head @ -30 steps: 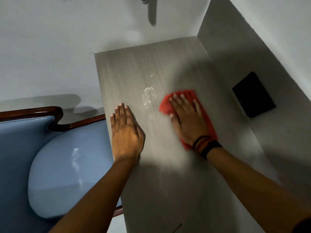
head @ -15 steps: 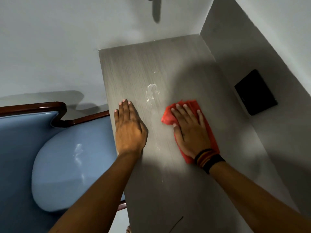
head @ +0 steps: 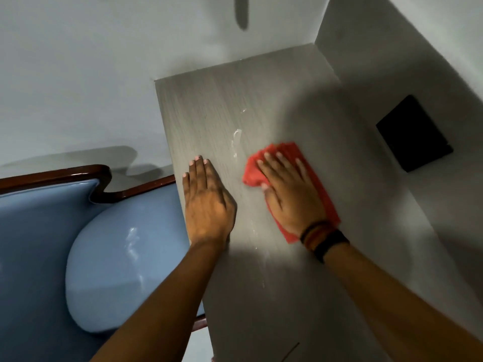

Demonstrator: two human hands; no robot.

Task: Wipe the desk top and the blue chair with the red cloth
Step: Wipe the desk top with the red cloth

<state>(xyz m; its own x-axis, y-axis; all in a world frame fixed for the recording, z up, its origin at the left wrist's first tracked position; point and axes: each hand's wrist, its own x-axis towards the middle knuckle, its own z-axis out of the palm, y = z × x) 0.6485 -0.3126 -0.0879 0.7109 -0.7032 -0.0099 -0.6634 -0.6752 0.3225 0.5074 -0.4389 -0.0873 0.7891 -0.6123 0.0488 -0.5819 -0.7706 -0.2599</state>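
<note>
Here, right hand (head: 290, 194) flat, fingers spread, presses cloth (head: 317, 178) on desk (head: 261, 296); left hand (head: 206, 205) flat, bare, at desk's left edge.

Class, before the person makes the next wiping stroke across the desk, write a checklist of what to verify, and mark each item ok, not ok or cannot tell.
1. Red cloth flat under the right hand: ok.
2. Left hand braced flat on the desk top, off the cloth: ok.
3. Wet streaks beside the cloth already wiped: not ok.
4. Stroke path free of objects: ok.
5. Blue chair wiped: cannot tell.
6. Cloth clean underneath: cannot tell.
</note>
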